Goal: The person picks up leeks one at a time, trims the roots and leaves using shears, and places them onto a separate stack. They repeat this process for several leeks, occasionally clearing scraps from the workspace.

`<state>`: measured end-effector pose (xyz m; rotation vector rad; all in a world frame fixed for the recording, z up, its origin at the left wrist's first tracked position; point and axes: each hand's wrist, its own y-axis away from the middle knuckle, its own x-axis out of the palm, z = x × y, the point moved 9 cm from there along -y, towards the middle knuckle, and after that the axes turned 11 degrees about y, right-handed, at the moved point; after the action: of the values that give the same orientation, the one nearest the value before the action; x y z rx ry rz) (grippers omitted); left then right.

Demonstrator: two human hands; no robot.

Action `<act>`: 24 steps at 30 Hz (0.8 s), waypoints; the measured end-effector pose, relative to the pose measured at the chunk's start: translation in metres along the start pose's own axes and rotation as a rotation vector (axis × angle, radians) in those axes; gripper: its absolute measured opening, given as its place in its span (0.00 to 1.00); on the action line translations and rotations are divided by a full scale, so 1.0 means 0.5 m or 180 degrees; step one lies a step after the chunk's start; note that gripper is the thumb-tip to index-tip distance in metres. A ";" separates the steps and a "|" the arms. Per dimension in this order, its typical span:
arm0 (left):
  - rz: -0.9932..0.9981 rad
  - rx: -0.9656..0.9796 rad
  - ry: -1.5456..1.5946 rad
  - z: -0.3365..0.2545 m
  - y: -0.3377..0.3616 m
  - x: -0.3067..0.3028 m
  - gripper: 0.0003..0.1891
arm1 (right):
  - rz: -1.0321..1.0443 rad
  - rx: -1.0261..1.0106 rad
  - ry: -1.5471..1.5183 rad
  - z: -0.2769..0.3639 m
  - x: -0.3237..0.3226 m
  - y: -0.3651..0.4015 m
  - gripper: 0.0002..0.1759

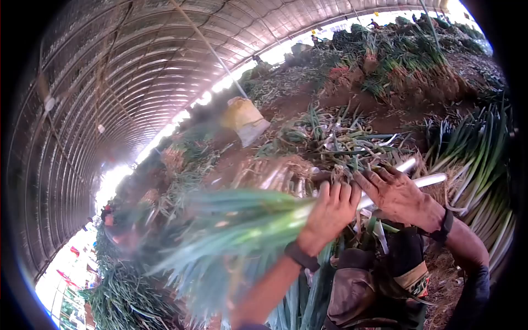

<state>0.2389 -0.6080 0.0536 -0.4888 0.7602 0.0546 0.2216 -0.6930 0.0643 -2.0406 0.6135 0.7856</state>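
Observation:
Fingers wrapped round, my left hand [333, 212] grips green onions [286, 217]; their green leaves fan out to the left, blurred. Close beside it on the right, my right hand [393, 195] is closed around the pale stalks, whose white ends [432, 180] stick out past it to the right. Both hands wear a dark wristband. Loose peeled leaves and trimmings [341, 137] lie just beyond the hands. Behind the left hand, a row of onions with brown roots [275, 170] rests on the ground.
At the right lies a large pile of green onions [484, 159]. A pale container [245, 118] stands by a pole beyond the hands. More onion heaps [407, 60] fill the back. My knees [352, 286] are below the hands. Another heap [132, 294] sits at lower left.

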 end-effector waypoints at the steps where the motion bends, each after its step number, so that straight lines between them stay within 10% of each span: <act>1: 0.0103 -0.0154 0.0278 -0.018 0.013 0.023 0.16 | 0.0365 -0.0085 -0.0139 0.002 0.036 0.013 0.39; 12: -0.0419 -0.1396 0.2157 -0.002 0.139 0.008 0.32 | -0.0410 -0.0183 0.0412 0.047 0.076 0.079 0.17; 16: -0.0258 -0.2795 0.2073 0.141 0.348 0.031 0.17 | -0.0317 -0.0166 0.0340 0.060 0.108 0.103 0.17; 24: -0.0192 -0.2855 0.1519 0.132 0.469 0.035 0.10 | 0.0204 0.0072 -0.0323 0.057 0.166 0.107 0.19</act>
<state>0.2425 -0.3730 -0.0125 -1.4113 1.1772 0.2336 0.2342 -0.7085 -0.0368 -1.9558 0.6299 0.9098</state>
